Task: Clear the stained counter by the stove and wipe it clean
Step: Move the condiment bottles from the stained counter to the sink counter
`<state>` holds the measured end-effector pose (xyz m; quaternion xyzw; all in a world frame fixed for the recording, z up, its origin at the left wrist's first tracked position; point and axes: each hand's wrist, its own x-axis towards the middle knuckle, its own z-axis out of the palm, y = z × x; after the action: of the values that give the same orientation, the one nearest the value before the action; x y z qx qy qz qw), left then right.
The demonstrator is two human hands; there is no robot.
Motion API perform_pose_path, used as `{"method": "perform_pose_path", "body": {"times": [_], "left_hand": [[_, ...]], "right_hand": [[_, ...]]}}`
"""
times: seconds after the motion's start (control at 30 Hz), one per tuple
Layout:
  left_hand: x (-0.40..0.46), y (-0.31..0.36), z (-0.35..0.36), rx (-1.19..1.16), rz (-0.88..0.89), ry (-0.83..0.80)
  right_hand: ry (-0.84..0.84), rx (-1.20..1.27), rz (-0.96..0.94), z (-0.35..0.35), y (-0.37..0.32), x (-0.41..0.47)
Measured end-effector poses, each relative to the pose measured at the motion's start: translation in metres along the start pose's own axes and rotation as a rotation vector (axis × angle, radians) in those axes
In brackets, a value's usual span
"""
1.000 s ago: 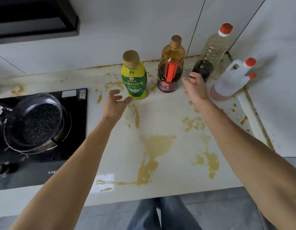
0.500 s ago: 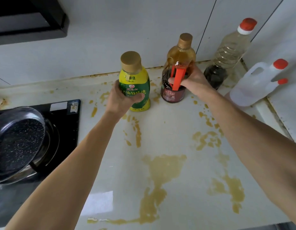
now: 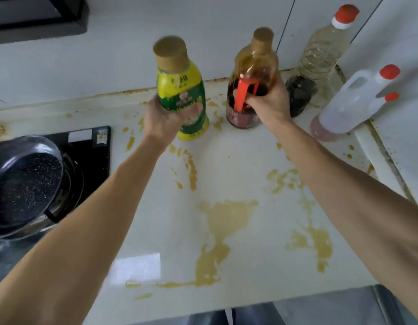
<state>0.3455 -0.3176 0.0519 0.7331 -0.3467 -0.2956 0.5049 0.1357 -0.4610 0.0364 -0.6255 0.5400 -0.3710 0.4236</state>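
Observation:
The pale counter (image 3: 245, 160) carries yellow-brown stains (image 3: 223, 221) across its middle and right. My left hand (image 3: 164, 118) is wrapped around the yellow-and-green bottle (image 3: 180, 90) with a tan cap; the bottle looks blurred and tilted, its base close to the counter. My right hand (image 3: 269, 102) grips the orange handle of the dark sauce bottle (image 3: 252, 66), which also has a tan cap and stands near the back wall.
A tall clear bottle with a red cap (image 3: 320, 55) and a white jug with red caps (image 3: 353, 102) stand at the back right. A black stove (image 3: 90, 148) with a dark pan (image 3: 22, 186) lies left. The counter's front edge is near me.
Both hands reached forward and closed on the two bottles. The yellow-and-green bottle has since begun to tilt and shift in my left hand.

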Motion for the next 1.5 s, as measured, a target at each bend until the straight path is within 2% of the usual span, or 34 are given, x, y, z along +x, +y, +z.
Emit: {"method": "perform_pose_path", "body": {"times": [0.17,0.47,0.97,1.27,1.5], "left_hand": [[-0.029,0.031,-0.026,0.002,0.031,0.009],[-0.132,0.029,-0.063,0.112,-0.109,-0.035],[-0.298,-0.022,-0.122,0.139,-0.34,0.037],[-0.366,-0.047,-0.146,0.125,-0.497,0.165],[-0.45,-0.063,-0.159,0.107,-0.609,0.34]], "right_hand": [[0.098,0.033,-0.009,-0.034,-0.026,-0.029],[0.059,-0.004,0.064,-0.082,-0.051,-0.124],[-0.154,-0.161,0.298,-0.122,-0.039,-0.311],[-0.331,-0.287,0.256,-0.141,-0.025,-0.359],[-0.611,-0.379,0.136,-0.125,-0.028,-0.356]]}}
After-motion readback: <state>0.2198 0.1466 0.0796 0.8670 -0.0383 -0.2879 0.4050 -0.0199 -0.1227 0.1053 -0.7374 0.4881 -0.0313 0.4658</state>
